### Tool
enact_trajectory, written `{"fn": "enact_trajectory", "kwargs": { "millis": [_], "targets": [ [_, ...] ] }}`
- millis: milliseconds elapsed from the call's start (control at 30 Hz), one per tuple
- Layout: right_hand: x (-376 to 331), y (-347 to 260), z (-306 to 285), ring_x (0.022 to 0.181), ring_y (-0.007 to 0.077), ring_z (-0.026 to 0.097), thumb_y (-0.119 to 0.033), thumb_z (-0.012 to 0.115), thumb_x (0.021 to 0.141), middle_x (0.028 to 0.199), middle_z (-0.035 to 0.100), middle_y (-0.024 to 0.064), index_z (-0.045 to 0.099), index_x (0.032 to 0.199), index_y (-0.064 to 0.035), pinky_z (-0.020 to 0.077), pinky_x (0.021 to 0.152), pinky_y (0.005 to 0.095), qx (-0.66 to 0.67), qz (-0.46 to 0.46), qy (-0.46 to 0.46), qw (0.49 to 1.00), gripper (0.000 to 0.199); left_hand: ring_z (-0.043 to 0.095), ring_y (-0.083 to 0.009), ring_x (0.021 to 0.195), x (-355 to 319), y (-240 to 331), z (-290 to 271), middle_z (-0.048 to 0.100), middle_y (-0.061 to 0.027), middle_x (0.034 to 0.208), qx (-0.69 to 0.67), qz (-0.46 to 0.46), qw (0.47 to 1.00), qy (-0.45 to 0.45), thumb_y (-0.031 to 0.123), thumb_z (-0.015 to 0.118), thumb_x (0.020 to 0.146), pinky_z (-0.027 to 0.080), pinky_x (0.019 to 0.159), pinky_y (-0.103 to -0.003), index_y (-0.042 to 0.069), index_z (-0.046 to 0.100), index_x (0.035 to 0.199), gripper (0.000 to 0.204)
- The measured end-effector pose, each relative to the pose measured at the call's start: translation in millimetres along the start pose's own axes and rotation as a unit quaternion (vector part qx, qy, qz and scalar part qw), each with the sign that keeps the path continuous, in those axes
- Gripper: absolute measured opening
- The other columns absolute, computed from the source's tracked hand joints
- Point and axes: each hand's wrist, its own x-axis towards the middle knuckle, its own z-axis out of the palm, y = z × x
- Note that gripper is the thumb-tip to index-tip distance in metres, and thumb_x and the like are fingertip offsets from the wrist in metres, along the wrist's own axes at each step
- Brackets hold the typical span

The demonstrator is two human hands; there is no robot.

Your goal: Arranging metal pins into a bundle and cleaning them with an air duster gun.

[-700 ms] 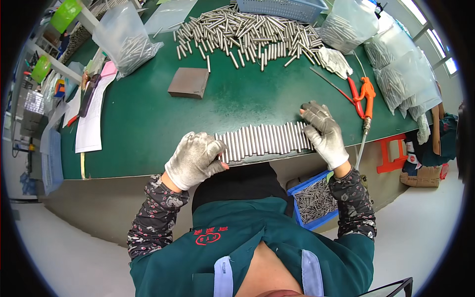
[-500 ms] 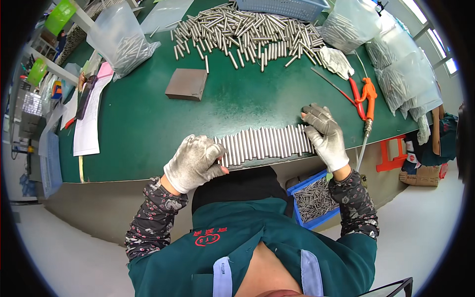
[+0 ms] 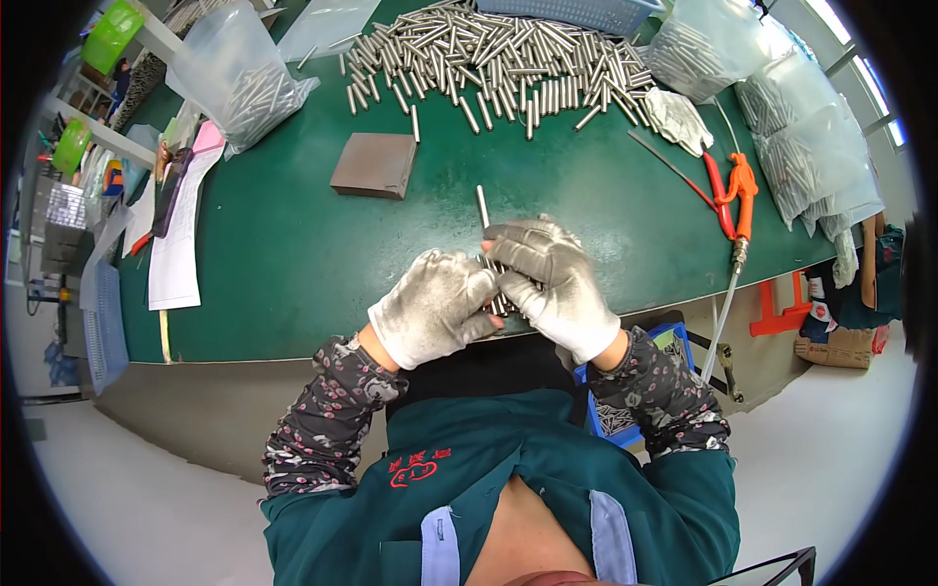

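Observation:
My left hand [image 3: 436, 307] and my right hand [image 3: 555, 285], both in whitish gloves greyed at the fingers, are close together at the table's near edge. Between them they squeeze a bunch of short metal pins [image 3: 499, 299], mostly hidden by the gloves. One pin [image 3: 482, 203] sticks out beyond the bunch, away from me; whether it is gripped or lies on the table I cannot tell. The fingers of both hands are curled round the sides of the bunch. Farther off lies a large loose heap of similar pins [image 3: 498, 61].
A brown block [image 3: 372, 165] lies left of centre on the green table [image 3: 264, 254]. Rightward are an orange air gun [image 3: 740, 186], red-handled pliers [image 3: 718, 190] and a crumpled glove [image 3: 678, 119]. Bags of pins [image 3: 249, 88] flank the heap. A blue bin [image 3: 616, 420] sits below.
The hands were wide apart at the ends of a flat row of pins. They have come together, the right moving left and the left rightward, bunching the row between them.

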Motion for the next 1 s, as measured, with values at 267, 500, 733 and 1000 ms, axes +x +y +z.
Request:
{"fn": "enact_trajectory", "kwargs": {
  "millis": [267, 500, 733, 1000],
  "targets": [
    [4, -12, 5, 0.102, 0.0360, 0.051, -0.024, 0.063, 0.066, 0.102, 0.061, 0.0134, 0.064, 0.093, -0.0075, 0.0404, 0.087, 0.0465, -0.132, -0.070, -0.067, 0.987, 0.032, 0.054, -0.0314, 0.075, -14, 5, 1, 0.055, -0.0104, 0.080, -0.024, -0.033, 0.999, 0.020, 0.016, 0.066, 0.067, 0.042, 0.066, -0.042, 0.007, 0.053, 0.085, 0.025],
    [13, -10, 7, 0.090, 0.0320, 0.053, -0.024, 0.063, 0.057, 0.086, 0.060, 0.0087, 0.061, 0.079, -0.0084, 0.0402, 0.081, 0.0421, -0.140, -0.130, -0.098, 0.977, 0.027, 0.053, -0.0301, 0.078, -33, 14, -2, 0.055, -0.0094, 0.084, -0.031, -0.021, 0.990, 0.139, 0.007, 0.064, 0.064, 0.042, 0.068, -0.041, 0.006, 0.051, 0.092, 0.031],
    [11, -10, 3, 0.085, 0.0318, 0.054, -0.018, 0.061, 0.057, 0.086, 0.059, 0.0097, 0.060, 0.076, -0.0079, 0.0426, 0.078, 0.0418, -0.113, -0.120, -0.153, 0.974, 0.021, 0.056, -0.0188, 0.094, -66, 48, 49, 0.057, -0.0098, 0.106, -0.665, -0.260, 0.698, -0.054, 0.042, 0.069, 0.073, 0.046, 0.080, -0.032, 0.001, 0.047, 0.117, 0.064],
    [-12, -20, 3, 0.087, 0.0334, 0.054, -0.022, 0.063, 0.056, 0.089, 0.059, 0.0125, 0.061, 0.083, -0.0051, 0.0423, 0.079, 0.0438, -0.064, -0.144, -0.166, 0.974, 0.032, 0.035, -0.0246, 0.123, -31, 60, 75, 0.040, -0.0070, 0.130, -0.947, -0.201, 0.216, 0.126, 0.048, 0.067, 0.069, 0.031, 0.103, -0.043, 0.010, 0.035, 0.129, 0.078]
  ]
}}
